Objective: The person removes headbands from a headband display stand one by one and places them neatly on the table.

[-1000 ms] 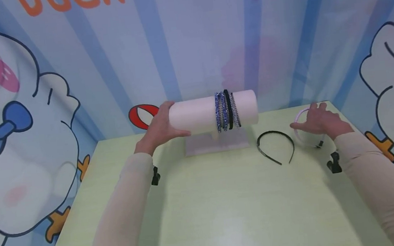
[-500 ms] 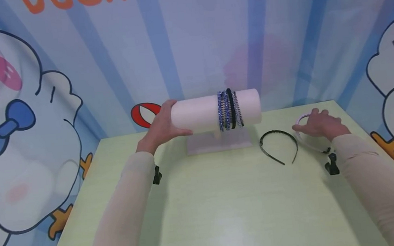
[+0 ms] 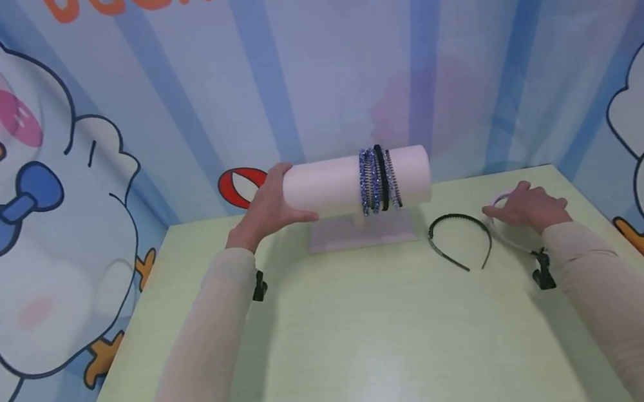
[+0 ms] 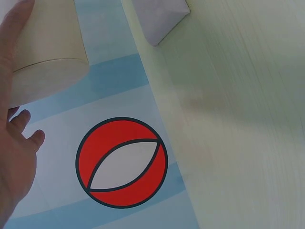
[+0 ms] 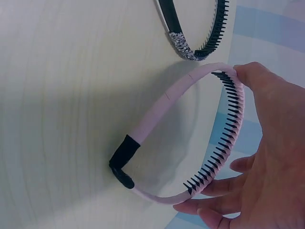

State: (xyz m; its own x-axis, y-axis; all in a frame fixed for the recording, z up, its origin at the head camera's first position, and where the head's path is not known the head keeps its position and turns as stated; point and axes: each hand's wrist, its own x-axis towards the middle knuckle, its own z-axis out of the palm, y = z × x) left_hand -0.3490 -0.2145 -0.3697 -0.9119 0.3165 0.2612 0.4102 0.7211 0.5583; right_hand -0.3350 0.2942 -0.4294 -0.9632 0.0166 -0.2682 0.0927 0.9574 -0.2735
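My left hand (image 3: 268, 203) holds the left end of a pale pink padded roll (image 3: 323, 186) on a stand with a flat base (image 3: 334, 237). In the left wrist view its fingers (image 4: 20, 121) reach round behind the roll's end. Several bands (image 3: 380, 179), some blue and sparkly, one black, circle the roll right of its middle. My right hand (image 3: 526, 208) grips a pink headband (image 5: 155, 112) with black inner teeth and black tips, between thumb and fingers. The headband appears raised, its shadow falling on the table. Beside it lies a black toothed headband (image 3: 456, 216) with a glittery section.
The pale table (image 3: 371, 345) carries the stand near its back edge. A blue-striped cloth backdrop (image 3: 332, 64) with cartoon birds rises behind and at both sides. A black wrist mount (image 3: 543, 270) hangs under the right sleeve, another (image 3: 259, 286) under the left.
My right hand has drawn slightly nearer, and the pink headband's black-tipped end has come with it. The left hand keeps its hold on the roll. The head view has shifted a little.
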